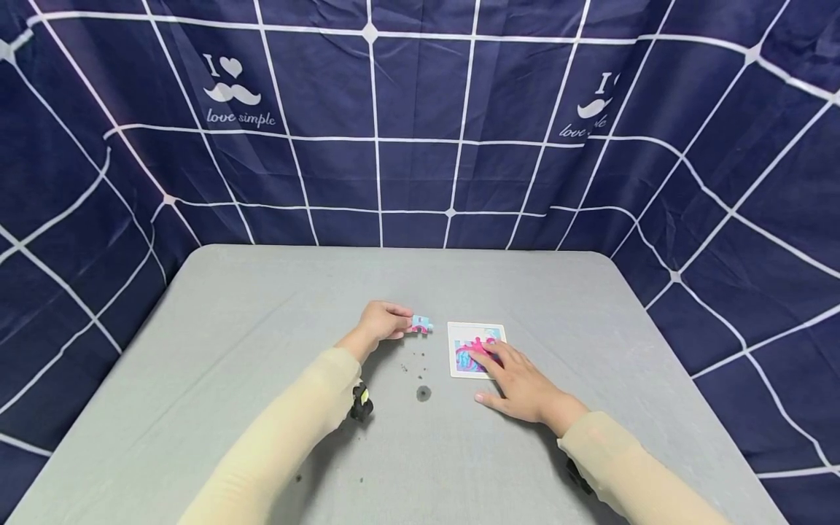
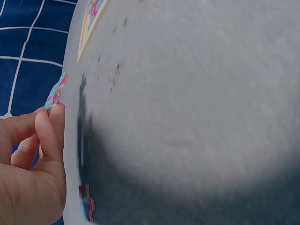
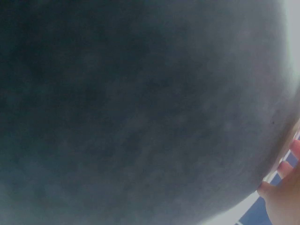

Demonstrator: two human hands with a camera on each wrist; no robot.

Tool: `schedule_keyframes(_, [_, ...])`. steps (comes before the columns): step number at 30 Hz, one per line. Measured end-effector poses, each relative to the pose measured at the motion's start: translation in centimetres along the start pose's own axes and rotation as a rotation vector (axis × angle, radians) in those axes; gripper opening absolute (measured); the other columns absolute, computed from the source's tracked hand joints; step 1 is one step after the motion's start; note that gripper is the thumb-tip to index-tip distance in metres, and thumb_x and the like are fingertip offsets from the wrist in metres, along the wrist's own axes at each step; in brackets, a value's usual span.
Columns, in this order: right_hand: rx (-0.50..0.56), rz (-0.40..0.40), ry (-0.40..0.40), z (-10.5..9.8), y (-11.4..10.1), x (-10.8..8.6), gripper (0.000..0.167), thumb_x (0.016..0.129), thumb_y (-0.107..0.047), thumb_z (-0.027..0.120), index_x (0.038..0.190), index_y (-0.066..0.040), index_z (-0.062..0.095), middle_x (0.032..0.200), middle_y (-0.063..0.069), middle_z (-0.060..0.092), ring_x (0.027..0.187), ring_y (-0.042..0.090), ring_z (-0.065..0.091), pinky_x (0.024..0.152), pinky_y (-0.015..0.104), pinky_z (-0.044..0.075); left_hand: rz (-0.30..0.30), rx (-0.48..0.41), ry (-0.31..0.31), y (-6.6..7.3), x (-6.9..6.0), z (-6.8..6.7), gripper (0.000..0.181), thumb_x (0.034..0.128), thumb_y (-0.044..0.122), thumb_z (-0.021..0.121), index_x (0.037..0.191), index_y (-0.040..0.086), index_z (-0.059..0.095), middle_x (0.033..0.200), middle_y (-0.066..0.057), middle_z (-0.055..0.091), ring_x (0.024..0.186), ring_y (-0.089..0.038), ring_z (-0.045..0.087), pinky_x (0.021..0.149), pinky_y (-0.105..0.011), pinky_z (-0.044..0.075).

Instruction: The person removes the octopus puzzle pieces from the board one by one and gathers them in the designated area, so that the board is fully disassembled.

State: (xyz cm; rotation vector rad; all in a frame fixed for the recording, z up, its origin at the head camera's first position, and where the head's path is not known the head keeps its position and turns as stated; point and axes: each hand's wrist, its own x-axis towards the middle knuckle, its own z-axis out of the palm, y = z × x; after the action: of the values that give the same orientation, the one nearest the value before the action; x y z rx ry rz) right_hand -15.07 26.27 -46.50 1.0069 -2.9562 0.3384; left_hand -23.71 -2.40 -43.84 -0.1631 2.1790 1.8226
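Note:
The left hand (image 1: 383, 321) pinches a light blue and pink puzzle piece (image 1: 421, 324) between thumb and fingers, left of a white-framed puzzle tray (image 1: 451, 351). In the left wrist view that hand (image 2: 35, 164) holds the piece (image 2: 55, 93) by its edge, above the table. Fingers of the right hand (image 1: 521, 383) rest spread on the pink and blue picture in the tray, covering its lower right part; the thumb lies outside the frame. At the right edge of the right wrist view, only part of the right hand (image 3: 283, 190) shows.
Another puzzle piece (image 2: 86, 202) lies on the table near the left hand, in the left wrist view. A dark round spot (image 1: 423, 394) and small specks mark the grey table (image 1: 262, 306). A navy curtain (image 1: 420, 175) with white lines stands behind and at both sides.

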Motion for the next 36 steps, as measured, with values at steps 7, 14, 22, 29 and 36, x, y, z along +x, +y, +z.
schedule_keyframes(7, [-0.004,-0.003,0.008,0.0,0.0,-0.1,0.073,0.089,-0.048,0.062,0.146,-0.011,0.037,0.142,0.021,0.035,0.132,0.044,0.028,0.106,0.06,0.027,-0.009,0.01,0.017,-0.3,-0.2,-0.8,0.018,0.0861,-0.001,0.067,0.104,-0.003,0.07,0.083,-0.009,0.07,0.07,-0.011,0.066,0.061,-0.019,0.056])
schedule_keyframes(14, [-0.01,0.011,-0.007,0.1,0.1,-0.1,0.074,0.089,-0.049,0.061,0.147,-0.013,0.035,0.144,0.019,0.034,0.134,0.043,0.027,0.107,0.059,0.026,-0.018,0.016,0.035,-0.6,-0.3,-1.4,0.018,0.0855,-0.001,0.068,0.103,-0.002,0.07,0.082,-0.009,0.07,0.067,-0.008,0.064,0.058,-0.018,0.055])
schedule_keyframes(22, [-0.011,0.025,-0.02,0.1,0.0,-0.1,0.074,0.088,-0.049,0.062,0.148,-0.013,0.035,0.144,0.02,0.034,0.134,0.042,0.026,0.108,0.059,0.026,-0.03,0.032,0.042,-0.7,-0.7,-1.7,0.017,0.0853,-0.001,0.069,0.102,-0.002,0.071,0.083,-0.008,0.07,0.064,-0.008,0.062,0.058,-0.017,0.054])
schedule_keyframes(29, [-0.013,0.025,-0.019,0.1,0.1,-0.1,0.074,0.088,-0.048,0.062,0.148,-0.013,0.035,0.144,0.019,0.034,0.135,0.042,0.026,0.108,0.058,0.026,-0.022,0.056,0.046,-0.9,-0.6,-1.9,0.015,0.0856,-0.002,0.067,0.1,-0.003,0.071,0.081,-0.01,0.07,0.063,-0.008,0.063,0.056,-0.017,0.054])
schedule_keyframes(36, [-0.012,0.019,-0.015,0.1,0.1,-0.1,0.074,0.088,-0.048,0.062,0.148,-0.013,0.035,0.144,0.019,0.033,0.135,0.042,0.026,0.108,0.059,0.026,-0.008,0.079,0.045,-1.0,-0.4,-2.1,0.016,0.084,-0.004,0.069,0.1,-0.003,0.071,0.082,-0.011,0.071,0.066,-0.012,0.066,0.056,-0.019,0.055])
